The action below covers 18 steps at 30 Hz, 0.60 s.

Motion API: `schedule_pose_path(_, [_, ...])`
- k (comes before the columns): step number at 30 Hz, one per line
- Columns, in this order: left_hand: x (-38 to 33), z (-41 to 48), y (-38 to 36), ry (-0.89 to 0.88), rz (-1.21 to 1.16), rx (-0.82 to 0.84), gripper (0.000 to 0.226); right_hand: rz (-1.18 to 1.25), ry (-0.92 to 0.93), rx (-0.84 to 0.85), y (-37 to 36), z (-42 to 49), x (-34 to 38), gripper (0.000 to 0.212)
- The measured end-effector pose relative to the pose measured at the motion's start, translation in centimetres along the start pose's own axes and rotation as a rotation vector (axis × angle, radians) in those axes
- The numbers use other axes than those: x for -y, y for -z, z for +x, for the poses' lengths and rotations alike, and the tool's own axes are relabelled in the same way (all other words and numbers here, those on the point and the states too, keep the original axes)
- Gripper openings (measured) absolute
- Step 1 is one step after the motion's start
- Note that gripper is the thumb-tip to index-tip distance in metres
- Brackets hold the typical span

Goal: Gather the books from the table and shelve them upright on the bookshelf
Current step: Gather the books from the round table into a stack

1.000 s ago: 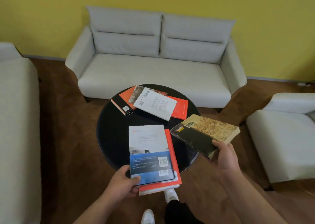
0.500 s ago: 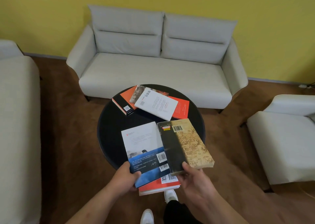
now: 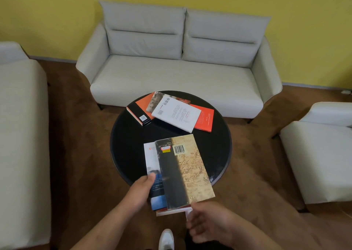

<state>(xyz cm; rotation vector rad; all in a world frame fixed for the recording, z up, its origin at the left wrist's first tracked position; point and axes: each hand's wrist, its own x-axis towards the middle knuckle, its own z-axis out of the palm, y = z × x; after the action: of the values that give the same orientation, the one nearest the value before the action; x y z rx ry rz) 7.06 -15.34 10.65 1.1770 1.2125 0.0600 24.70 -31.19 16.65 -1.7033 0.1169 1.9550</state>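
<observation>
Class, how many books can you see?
7. Far side of table: orange-black book, brown book, white book, red book. Near stack, held by left hand: map book, blue-white book, bottom book. Others may be hidden.

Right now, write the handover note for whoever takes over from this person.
Left hand grips the blue-and-white book by its left edge, with the red book beneath.
Map book lies on top. The right hand sits loose at its near corner, grip unclear.
All three overhang the black table.
Done: three gathered.
Left: the far pile of four, then shelving. No bookshelf in view.
</observation>
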Motion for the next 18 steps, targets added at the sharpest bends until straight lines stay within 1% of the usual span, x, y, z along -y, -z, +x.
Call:
schedule_pose_path(1, [-0.4,0.0,-0.2,-0.048,0.031,-0.008,0.038,-0.111,0.014,-0.01,0.8,-0.4,0.3,0.034])
schedule_pose_path(2, [-0.7,0.1,-0.4,-0.082,0.039,-0.024,0.037,-0.165,0.068,-0.045,1.5,-0.9,0.7,0.032])
schedule_pose_path(4, [-1.5,0.6,-1.0,-0.119,0.007,-0.046,0.043,-0.131,0.234,-0.175,2.7,-1.3,2.0,0.029])
schedule_pose_path(6, [-2.2,1.2,-1.4,-0.121,-0.083,-0.07,0.053,-0.187,0.421,-0.422,3.7,-0.5,3.8,0.028])
schedule_pose_path(7, [-2.5,1.3,-1.6,-0.121,-0.119,-0.078,0.057,-0.259,0.51,-0.564,3.9,0.1,4.6,0.024])
schedule_pose_path(8, [-2.7,1.6,-1.8,-0.116,-0.15,-0.081,0.06,-0.312,0.574,-0.635,4.0,1.0,5.2,0.016])
schedule_pose_path(9, [-2.7,1.8,-1.8,-0.108,-0.179,-0.082,0.063,-0.36,0.589,-0.647,3.8,1.7,5.7,0.019])
schedule_pose_path(10, [-2.6,1.9,-1.9,-0.094,-0.206,-0.079,0.064,-0.4,0.56,-0.6,3.7,2.7,6.1,0.037])
schedule_pose_path(11, [-2.5,2.0,-2.0,-0.083,-0.228,-0.069,0.063,-0.391,0.508,-0.505,3.5,3.6,6.3,0.052])
schedule_pose_path(12, [-2.4,2.1,-2.0,-0.074,-0.25,-0.052,0.061,-0.35,0.462,-0.399,3.3,4.3,6.4,0.055])
schedule_pose_path(13, [-2.5,2.0,-2.0,-0.071,-0.271,-0.028,0.059,-0.312,0.434,-0.319,2.9,4.8,6.4,0.049])
schedule_pose_path(14, [-2.5,2.1,-1.8,-0.064,-0.292,-0.001,0.058,-0.295,0.435,-0.279,2.4,4.9,6.5,0.042])
schedule_pose_path(16, [-2.6,2.3,-1.4,-0.052,-0.311,0.053,0.054,-0.29,0.468,-0.281,1.9,5.4,6.3,0.037])
schedule_pose_path(18, [-3.0,2.3,-1.3,-0.025,-0.307,0.082,0.046,-0.273,0.497,-0.272,1.2,5.7,6.0,0.039])
